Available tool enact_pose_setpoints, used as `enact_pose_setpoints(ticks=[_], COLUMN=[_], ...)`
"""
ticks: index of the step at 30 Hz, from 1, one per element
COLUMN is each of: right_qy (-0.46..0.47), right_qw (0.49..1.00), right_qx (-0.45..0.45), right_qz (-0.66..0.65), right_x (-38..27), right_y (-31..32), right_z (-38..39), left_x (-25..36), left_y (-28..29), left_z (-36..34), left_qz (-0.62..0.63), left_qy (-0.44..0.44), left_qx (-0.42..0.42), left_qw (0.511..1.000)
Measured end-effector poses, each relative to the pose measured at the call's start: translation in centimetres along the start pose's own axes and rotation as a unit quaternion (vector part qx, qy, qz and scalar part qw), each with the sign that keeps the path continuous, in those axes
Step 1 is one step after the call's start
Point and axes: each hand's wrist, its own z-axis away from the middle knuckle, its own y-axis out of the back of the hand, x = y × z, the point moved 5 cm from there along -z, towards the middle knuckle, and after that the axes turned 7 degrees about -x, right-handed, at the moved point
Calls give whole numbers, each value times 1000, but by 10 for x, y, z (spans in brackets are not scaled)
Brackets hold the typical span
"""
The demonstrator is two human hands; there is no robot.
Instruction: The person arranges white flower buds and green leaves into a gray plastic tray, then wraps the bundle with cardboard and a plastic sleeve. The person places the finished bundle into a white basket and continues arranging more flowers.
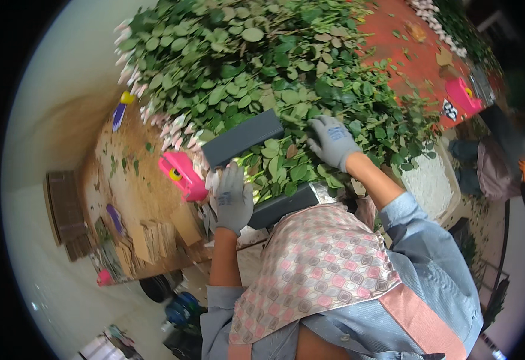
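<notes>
My left hand [233, 200], in a grey work glove, lies with fingers stretched at the left end of a leafy stem bundle [277, 168], against pale bud heads that it partly hides. The bundle rests between two dark grey padded bars, a far bar [243, 139] and a near bar [281, 207]. On the right my gloved right hand [334, 143] is spread over the leaves, thumb apart from the fingers. Beyond both hands rises a big heap of leafy rose stems [262, 66], with white-pink buds [175, 132] along its left side.
A pink tape dispenser [182, 176] stands beside my left hand. Cardboard pieces [153, 240] are stacked on the wooden tabletop [118, 192] at left. A second pink dispenser [463, 96] sits at the red table's [388, 30] right edge. Another person [502, 168] stands at far right.
</notes>
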Motion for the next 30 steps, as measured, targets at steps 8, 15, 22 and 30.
enact_pose_setpoints(ticks=[8,15,22,30], right_qy=[148,284,333,232], right_qw=[981,950,907,949], right_qx=[123,-125,-242,-51], right_qz=[-20,34,83,207], right_x=[-87,-185,-206,-202], right_y=[56,27,34,33], right_z=[50,90,104,-14], left_x=[13,25,43,37], left_y=[-5,-84,27,75], left_z=[111,171,170,101], left_qz=[310,568,672,380], left_qy=[240,255,195,-54], left_qx=[149,29,118,222], left_qw=[908,782,704,896])
